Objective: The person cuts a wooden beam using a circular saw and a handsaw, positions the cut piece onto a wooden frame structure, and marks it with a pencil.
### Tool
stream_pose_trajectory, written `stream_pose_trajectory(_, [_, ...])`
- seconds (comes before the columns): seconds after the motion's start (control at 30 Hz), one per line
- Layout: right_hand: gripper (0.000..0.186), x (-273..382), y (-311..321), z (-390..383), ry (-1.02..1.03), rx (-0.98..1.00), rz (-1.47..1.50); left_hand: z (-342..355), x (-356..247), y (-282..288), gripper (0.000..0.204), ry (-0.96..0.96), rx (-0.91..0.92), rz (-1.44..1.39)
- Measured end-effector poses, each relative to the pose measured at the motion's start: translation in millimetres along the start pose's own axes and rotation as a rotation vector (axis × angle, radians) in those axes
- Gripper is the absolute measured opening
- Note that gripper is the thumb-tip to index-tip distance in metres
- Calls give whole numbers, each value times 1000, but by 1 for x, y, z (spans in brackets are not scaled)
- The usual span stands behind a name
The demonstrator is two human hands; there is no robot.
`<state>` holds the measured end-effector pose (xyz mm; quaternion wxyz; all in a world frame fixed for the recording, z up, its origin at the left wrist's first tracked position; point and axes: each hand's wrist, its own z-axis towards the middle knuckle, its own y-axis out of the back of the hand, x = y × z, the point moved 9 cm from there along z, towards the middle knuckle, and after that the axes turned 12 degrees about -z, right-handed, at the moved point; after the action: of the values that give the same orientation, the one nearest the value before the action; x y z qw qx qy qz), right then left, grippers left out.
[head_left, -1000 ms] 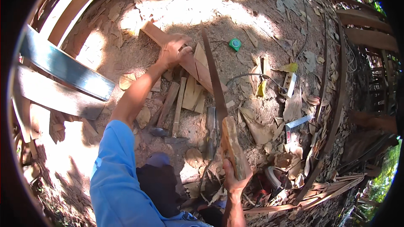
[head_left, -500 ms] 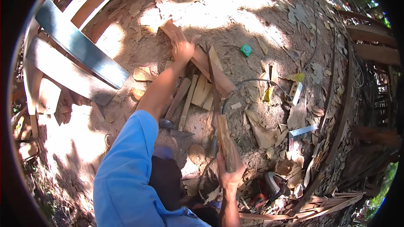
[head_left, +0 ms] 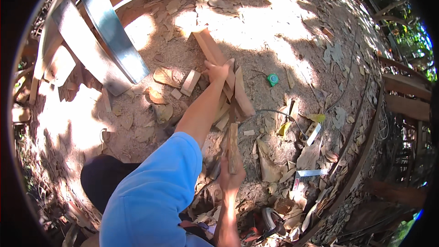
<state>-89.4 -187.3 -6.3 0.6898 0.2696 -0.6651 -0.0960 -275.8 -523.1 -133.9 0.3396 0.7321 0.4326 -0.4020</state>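
Note:
My left hand [head_left: 218, 71] is closed over a reddish-brown length of timber [head_left: 210, 48] lying on the ground, with the thumb and fingers spread to its two edges. In my right hand [head_left: 231, 177] is the rough wooden handle [head_left: 232, 148] of a long tool with a narrow, dark, rusty-looking blade [head_left: 232, 109]. Its blade runs away from me and crosses the timber right beside my left hand. Beyond the blade, on the right, lies a timber section [head_left: 244, 98] at a slightly different angle; whether it is cut through I cannot tell. Several short wood pieces [head_left: 222, 115] lie partly hidden under my left forearm.
A green tape measure [head_left: 272, 79], a white power strip [head_left: 313, 133] with a dark cable and a metal try square [head_left: 311, 173] lie to the right. A small wood block [head_left: 190, 83] is left of my hand. Curved boards [head_left: 112, 23] stand at upper left. Dry leaves cover the ground.
The view has shifted. My left hand has slid along the timber toward the blade, and its fingers have drawn in from lying stretched out. The timber now shows two sections at an angle.

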Motion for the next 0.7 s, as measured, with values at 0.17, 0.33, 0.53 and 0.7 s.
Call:
stream_pose_trajectory(0.17, [42, -16, -12, -5, -152, 111, 34, 13, 0, 2, 140, -57, -41, 8])
stream_pose_trajectory(0.33, [44, -7, -15, 4, -52, 18, -20, 16, -8, -8, 134, -108, 31, -93])
stream_pose_trajectory(0.53, [46, -7, -25, 31, -193, 94, -139, 43, -21, -21, 128, -52, -27, -96])
stream_pose_trajectory(0.7, [46, -20, -27, 49, -203, 118, -125, 43, -12, -25, 135, 22, -65, -178])
